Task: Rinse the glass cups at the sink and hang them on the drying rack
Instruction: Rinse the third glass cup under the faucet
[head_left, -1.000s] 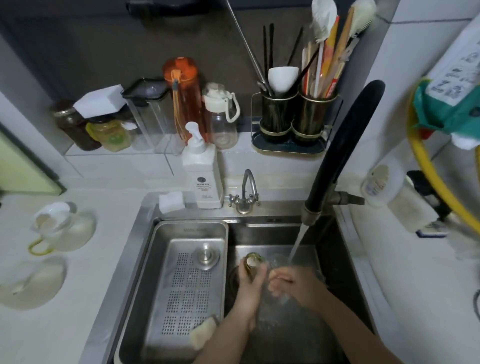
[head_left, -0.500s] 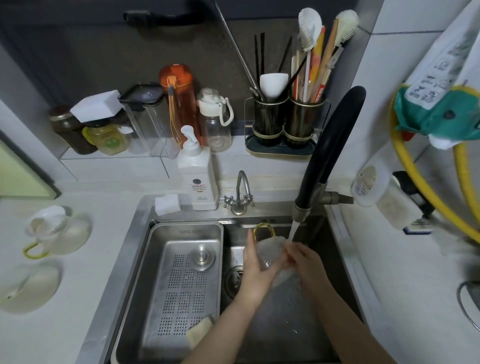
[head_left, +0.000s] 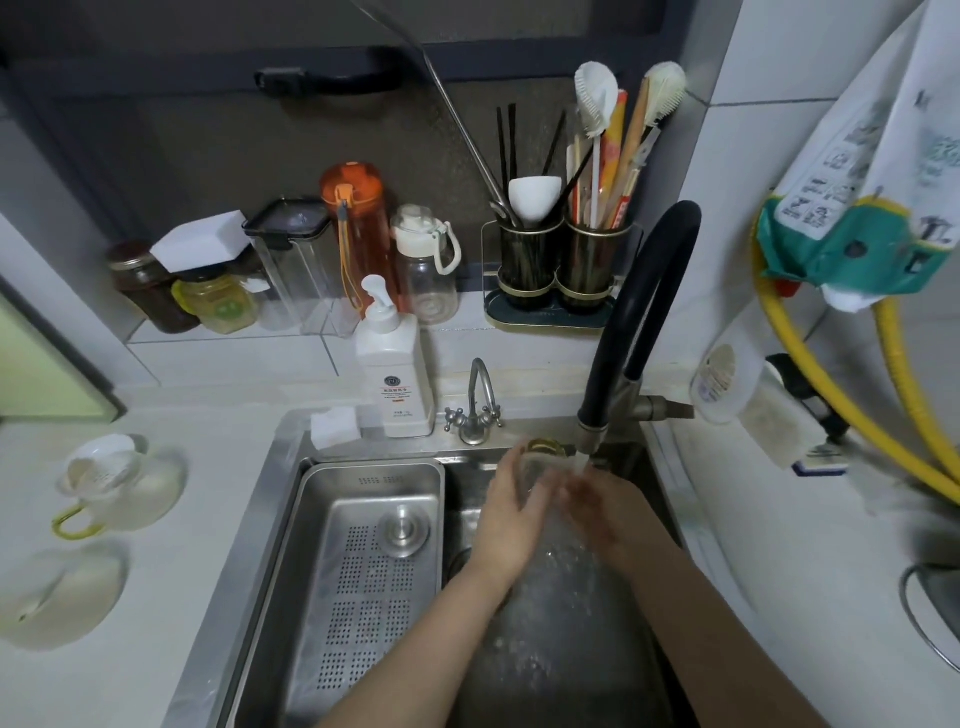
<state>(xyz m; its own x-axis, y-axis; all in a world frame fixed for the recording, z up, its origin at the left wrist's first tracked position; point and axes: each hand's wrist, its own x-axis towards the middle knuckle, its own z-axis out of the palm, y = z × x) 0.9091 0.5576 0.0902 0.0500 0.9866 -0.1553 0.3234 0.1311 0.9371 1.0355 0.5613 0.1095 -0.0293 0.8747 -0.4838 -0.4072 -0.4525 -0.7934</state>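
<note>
A clear glass cup (head_left: 535, 465) with a yellow-green handle is held over the sink (head_left: 283, 499), right below the spout of the black faucet (head_left: 636, 322), and water runs onto it. My left hand (head_left: 511, 512) grips the cup from the left side. My right hand (head_left: 602, 506) is blurred; it holds the cup's right side under the stream. Two more glass cups lie on the left counter: one with a yellow handle (head_left: 122, 486) and another nearer me (head_left: 57, 595).
A perforated steel tray (head_left: 363, 587) fills the sink's left half, with a round plug on it. A soap dispenser (head_left: 392, 371), a small tap (head_left: 475, 408), bottles and jars line the back ledge. An utensil holder (head_left: 558, 270) stands behind the faucet. A yellow hose (head_left: 841, 410) hangs at right.
Both hands have lifted the cup from low in the sink up to just below the faucet spout. Water still runs.
</note>
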